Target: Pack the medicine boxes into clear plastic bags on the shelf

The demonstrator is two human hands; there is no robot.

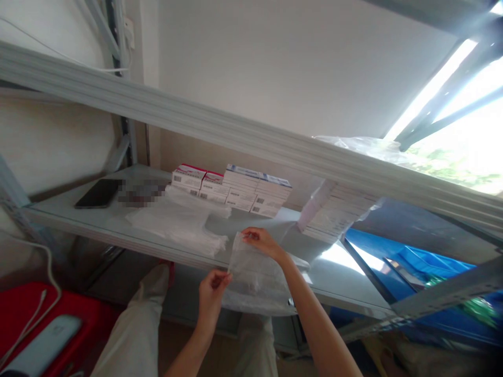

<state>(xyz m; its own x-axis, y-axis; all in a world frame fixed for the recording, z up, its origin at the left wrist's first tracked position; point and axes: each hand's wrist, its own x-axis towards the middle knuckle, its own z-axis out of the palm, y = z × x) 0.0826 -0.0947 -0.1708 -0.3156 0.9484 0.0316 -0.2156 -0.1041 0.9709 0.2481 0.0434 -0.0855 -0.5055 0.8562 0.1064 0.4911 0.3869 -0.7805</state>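
By the left hand [214, 283] and, just beyond, the right hand [259, 241], a clear bag [251, 269] is gripped in a pinch over the shelf [346, 287]. It is apparently being opened; a light parting of its layers seems called for. Whether its mouth gapes cannot be told. Beyond, a wrapped pack [332, 217] is partly hidden by a beam [196, 118].

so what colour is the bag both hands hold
The bag is see-through, slightly whitish; head view.
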